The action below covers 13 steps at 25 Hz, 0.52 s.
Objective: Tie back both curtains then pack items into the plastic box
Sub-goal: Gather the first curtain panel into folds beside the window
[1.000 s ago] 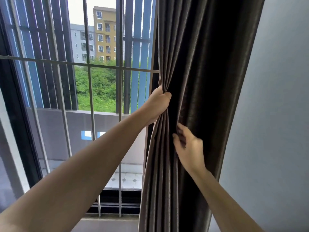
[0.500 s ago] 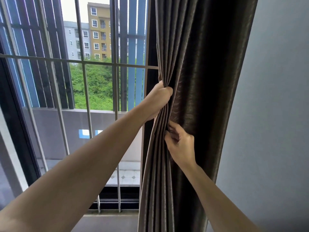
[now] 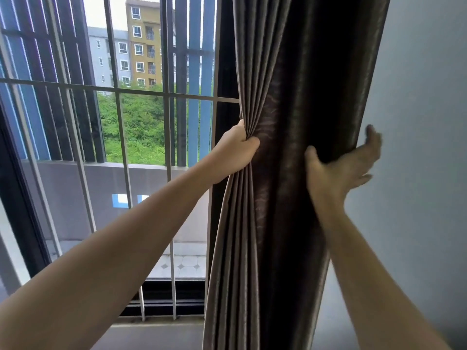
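A dark brown curtain (image 3: 290, 84) hangs gathered at the right side of the window, against the wall. My left hand (image 3: 236, 152) grips a bunch of its folds at the left edge, about mid-height. My right hand (image 3: 341, 168) lies at the curtain's right edge. Its thumb is on the front of the cloth and its spread fingers reach past the edge towards the wall, blurred. No tie-back, second curtain or plastic box is in view.
A grey wall (image 3: 424, 173) stands right behind the curtain's right edge. Left of the curtain is a window with metal bars (image 3: 121, 147) and a dark frame (image 3: 17, 198), with a balcony and buildings outside.
My right hand let go of the folds near the left hand and moved right to the curtain's outer edge, its fingers now spread. My left hand keeps its grip.
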Motion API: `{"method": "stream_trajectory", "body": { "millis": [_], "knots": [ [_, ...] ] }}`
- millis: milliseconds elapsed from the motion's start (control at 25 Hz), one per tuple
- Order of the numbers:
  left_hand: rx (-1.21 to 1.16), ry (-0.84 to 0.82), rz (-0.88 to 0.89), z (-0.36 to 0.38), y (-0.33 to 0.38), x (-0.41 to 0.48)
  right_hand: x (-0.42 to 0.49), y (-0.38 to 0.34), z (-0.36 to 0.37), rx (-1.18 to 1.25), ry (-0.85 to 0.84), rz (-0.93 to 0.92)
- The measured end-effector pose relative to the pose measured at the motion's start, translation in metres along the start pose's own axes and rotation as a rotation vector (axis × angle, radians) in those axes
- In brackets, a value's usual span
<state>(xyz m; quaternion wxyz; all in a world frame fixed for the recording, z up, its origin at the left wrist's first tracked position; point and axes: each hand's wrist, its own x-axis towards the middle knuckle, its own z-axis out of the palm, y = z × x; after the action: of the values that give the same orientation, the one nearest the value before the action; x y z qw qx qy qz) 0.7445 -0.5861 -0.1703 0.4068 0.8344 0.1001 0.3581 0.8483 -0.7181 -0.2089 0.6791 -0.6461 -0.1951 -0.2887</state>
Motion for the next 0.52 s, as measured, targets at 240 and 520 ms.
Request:
{"method": "stream_trajectory", "body": {
  "millis": [240, 520],
  "knots": [
    [-0.122, -0.032, 0.032, -0.005, -0.008, 0.001, -0.001, 0.014, 0.004, -0.083, -0.532, -0.15],
    [-0.172, -0.028, 0.033, 0.002, -0.009, 0.006, -0.054, 0.032, 0.022, -0.129, -0.831, -0.196]
  ]
}}
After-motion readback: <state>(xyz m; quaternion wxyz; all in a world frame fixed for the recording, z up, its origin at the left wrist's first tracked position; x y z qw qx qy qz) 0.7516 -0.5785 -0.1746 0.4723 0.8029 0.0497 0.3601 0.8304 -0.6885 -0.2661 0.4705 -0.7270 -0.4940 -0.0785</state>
